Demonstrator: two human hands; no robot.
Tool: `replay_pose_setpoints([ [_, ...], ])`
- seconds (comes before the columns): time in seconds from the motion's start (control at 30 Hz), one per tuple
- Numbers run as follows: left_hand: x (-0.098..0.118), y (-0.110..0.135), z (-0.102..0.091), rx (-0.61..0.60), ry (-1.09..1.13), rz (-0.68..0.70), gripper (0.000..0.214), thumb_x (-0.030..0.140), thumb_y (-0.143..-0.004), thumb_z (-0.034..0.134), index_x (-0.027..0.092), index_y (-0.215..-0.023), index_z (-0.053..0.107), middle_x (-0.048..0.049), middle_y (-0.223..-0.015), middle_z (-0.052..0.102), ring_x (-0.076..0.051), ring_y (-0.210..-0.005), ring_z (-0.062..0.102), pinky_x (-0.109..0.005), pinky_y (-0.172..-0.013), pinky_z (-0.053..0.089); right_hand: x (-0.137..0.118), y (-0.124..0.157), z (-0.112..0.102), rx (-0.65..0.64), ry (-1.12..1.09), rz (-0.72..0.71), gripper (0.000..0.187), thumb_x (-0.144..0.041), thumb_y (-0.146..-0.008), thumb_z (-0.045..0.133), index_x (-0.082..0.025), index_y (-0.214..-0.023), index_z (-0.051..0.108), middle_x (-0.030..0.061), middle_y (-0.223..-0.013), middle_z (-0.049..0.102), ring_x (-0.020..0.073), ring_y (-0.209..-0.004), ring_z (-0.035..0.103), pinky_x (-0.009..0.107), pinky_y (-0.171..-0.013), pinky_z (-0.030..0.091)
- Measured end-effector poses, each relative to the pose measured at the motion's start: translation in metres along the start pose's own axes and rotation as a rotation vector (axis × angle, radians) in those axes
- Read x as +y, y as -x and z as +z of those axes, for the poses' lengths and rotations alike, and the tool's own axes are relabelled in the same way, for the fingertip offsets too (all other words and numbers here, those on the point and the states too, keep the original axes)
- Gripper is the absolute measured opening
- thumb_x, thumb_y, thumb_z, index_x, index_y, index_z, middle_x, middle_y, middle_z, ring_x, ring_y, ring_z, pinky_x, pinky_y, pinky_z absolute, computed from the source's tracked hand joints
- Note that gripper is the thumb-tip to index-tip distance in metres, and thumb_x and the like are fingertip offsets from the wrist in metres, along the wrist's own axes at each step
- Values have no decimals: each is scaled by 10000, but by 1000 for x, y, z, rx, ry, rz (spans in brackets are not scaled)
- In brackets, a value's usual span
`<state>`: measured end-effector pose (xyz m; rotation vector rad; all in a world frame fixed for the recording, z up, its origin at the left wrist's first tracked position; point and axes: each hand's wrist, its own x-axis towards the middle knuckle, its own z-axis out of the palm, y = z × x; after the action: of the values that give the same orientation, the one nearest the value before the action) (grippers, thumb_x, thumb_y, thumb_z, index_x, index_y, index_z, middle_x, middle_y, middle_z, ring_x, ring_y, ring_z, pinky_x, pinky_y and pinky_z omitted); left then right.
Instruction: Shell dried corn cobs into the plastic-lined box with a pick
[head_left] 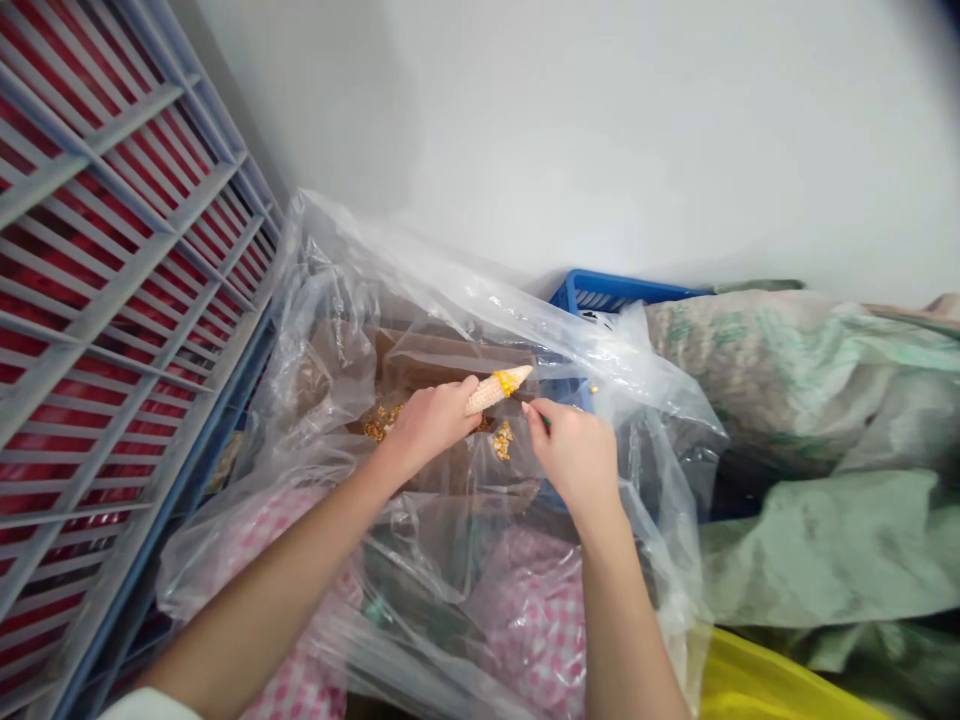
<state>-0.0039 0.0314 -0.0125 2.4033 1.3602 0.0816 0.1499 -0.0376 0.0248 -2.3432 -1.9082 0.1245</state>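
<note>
My left hand (439,415) is closed round the thick end of a corn cob (486,396). Most of the cob is stripped pale, with a band of yellow kernels left near its pointed end. Close beside that band, my right hand (574,450) is closed on a small green-handled tool (546,424). The fingers hide most of the tool, and I cannot tell whether its tip touches the cob. Loose corn kernels (502,441) lie below on the clear plastic bag (330,330), whose wide mouth spreads under both hands.
A greyish slatted plastic crate (161,245) with red contents rises at the left. Behind the bag stands a blue basket (637,290) against the white wall (600,130). Pale woven sacks (772,350) lie at the right, and a yellow sheet (765,680) at the lower right.
</note>
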Motion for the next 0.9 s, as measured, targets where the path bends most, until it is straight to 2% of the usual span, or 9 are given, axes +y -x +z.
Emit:
replay_pose_setpoints([
  [0.13, 7, 0, 6, -45, 47, -63, 291, 417, -777, 444, 198, -949, 527, -77, -794, 664, -248, -710, 639, -267, -553, 383, -2, -3, 10, -3, -77, 25, 277, -294, -856, 432, -197, -739, 663, 60, -652, 665, 138, -534, 541, 268, -509, 194],
  [0.3, 9, -2, -1, -116, 540, -188, 316, 362, -767, 453, 197, -1027, 524, -39, -796, 655, -135, -483, 570, -224, -464, 380, -5, -9, 24, 82, -513, 101, 330, -359, -868, 387, -191, -754, 648, 14, -638, 645, 128, -558, 527, 226, -563, 304],
  [0.4, 6, -1, -8, -144, 654, -215, 334, 371, -758, 464, 186, -1028, 530, -22, -755, 645, -104, -416, 520, -214, -429, 359, -5, -11, 24, 43, -682, 100, 383, -427, -856, 380, -184, -690, 626, -10, -589, 608, 117, -528, 494, 215, -551, 321],
  [0.5, 1, 3, -13, -149, 604, -201, 332, 401, -751, 474, 188, -994, 545, -28, -750, 651, -121, -468, 547, -218, -453, 356, -3, -9, 19, 8, -609, 54, 382, -445, -851, 386, -190, -710, 634, -10, -576, 596, 119, -518, 486, 221, -537, 307],
  [0.6, -4, 6, -15, -66, 432, -190, 326, 427, -722, 508, 196, -945, 565, -53, -791, 660, -173, -613, 595, -229, -495, 356, -4, -7, 15, 46, -395, -7, 321, -375, -867, 386, -207, -799, 651, 19, -671, 644, 135, -590, 538, 229, -559, 298],
  [0.67, -6, 6, -15, -45, 396, -190, 326, 449, -711, 520, 200, -915, 573, -54, -799, 660, -183, -631, 598, -233, -497, 357, -6, -6, 13, 44, -303, -31, 302, -344, -872, 386, -212, -818, 653, 33, -707, 660, 138, -613, 557, 231, -558, 292],
  [0.8, -7, 5, -16, -185, 689, -191, 383, 488, -724, 511, 199, -971, 555, -34, -802, 652, -124, -451, 548, -227, -429, 374, -6, -6, 8, 25, -368, -11, 326, -383, -874, 378, -212, -822, 650, 24, -700, 658, 133, -601, 557, 224, -565, 316],
  [0.9, -6, 4, -18, -188, 879, -214, 430, 498, -713, 539, 187, -1010, 545, -32, -770, 633, -115, -449, 534, -223, -412, 399, 0, -7, 4, 41, -469, 16, 356, -421, -865, 375, -203, -799, 649, 13, -665, 642, 130, -578, 538, 221, -567, 339],
])
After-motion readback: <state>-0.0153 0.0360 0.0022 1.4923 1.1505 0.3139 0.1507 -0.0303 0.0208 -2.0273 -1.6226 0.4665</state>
